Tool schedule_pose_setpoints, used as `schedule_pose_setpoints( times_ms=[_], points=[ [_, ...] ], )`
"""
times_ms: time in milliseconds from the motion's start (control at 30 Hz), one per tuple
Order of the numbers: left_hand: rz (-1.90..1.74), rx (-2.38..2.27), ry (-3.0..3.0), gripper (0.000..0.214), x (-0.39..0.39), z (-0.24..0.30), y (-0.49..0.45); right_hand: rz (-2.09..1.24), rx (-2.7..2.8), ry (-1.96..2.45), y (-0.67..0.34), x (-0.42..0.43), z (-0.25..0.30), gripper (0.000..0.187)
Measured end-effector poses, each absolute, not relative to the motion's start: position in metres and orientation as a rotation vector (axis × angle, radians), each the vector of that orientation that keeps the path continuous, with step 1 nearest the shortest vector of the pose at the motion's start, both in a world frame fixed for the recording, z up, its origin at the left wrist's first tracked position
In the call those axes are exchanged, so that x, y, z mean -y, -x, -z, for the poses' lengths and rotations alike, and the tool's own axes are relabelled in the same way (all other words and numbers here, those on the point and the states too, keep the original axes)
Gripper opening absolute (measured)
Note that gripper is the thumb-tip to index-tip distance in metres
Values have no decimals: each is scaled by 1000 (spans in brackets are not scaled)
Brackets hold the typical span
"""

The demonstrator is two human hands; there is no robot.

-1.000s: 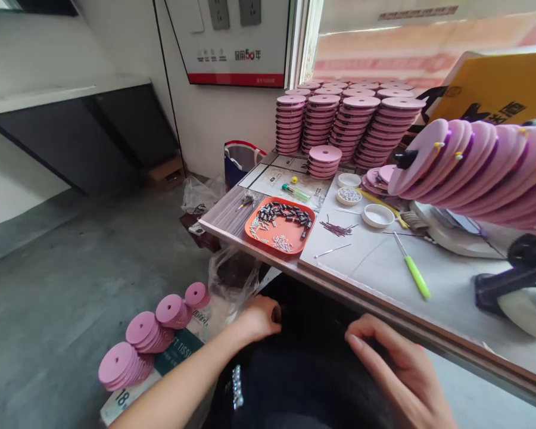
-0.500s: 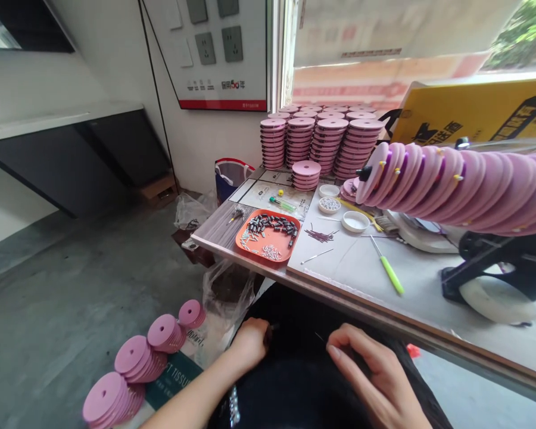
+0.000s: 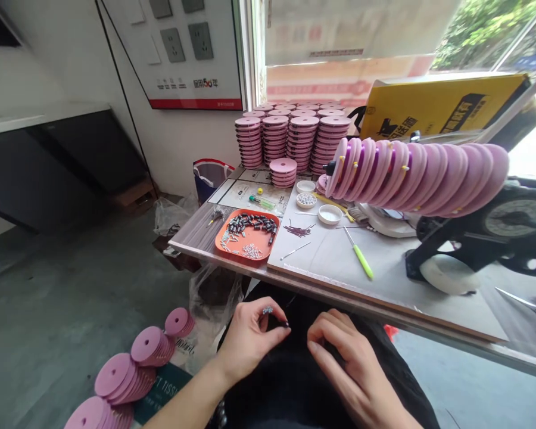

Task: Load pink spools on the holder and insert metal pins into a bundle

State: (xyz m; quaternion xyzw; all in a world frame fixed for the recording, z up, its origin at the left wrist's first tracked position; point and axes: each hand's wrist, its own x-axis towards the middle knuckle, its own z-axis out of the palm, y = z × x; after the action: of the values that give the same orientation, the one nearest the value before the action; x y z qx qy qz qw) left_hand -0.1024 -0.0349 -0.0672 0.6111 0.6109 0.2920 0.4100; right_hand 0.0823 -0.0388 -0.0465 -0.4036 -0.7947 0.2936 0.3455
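Over my dark-clothed lap, my left hand [image 3: 252,333] pinches a small dark piece [image 3: 287,324] between thumb and index fingertip. Its kind is too small to make out. A cluster of small silvery bits [image 3: 267,310] shows at the fingers of that hand. Just to the right, my right hand [image 3: 348,354] has thumb and index finger pressed together. Whatever they hold, if anything, cannot be seen. The two hands are apart. Beyond them on the table, an orange tray [image 3: 254,257] bears black cylinders [image 3: 261,223], thin silvery tubes and tiny silvery beads [image 3: 252,251].
Dark thin sticks [image 3: 299,230], white dishes [image 3: 329,214] and a green-handled hook tool [image 3: 361,260] lie on the table [image 3: 321,262]. Pink spools stand stacked [image 3: 274,140] at the back. A row of pink discs [image 3: 406,176] juts from a black machine [image 3: 464,226]. More pink discs [image 3: 115,372] are lower left.
My view has swung to the right. My left hand has turned and lifted, so its pinch now shows. The thin thing seen at my right fingertips no longer shows.
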Motion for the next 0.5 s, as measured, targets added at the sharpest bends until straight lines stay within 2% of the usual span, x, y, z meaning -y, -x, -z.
schedule_pose_setpoints(
  times_ms=[133,500],
  points=[
    [-892,-1453,-1486,6,38,60,90,-729,2097,1057,-82,38,46,18],
    [-907,-1497,-1568,2,41,63,89,-700,2120,1101,-81,37,49,18]
  ],
)
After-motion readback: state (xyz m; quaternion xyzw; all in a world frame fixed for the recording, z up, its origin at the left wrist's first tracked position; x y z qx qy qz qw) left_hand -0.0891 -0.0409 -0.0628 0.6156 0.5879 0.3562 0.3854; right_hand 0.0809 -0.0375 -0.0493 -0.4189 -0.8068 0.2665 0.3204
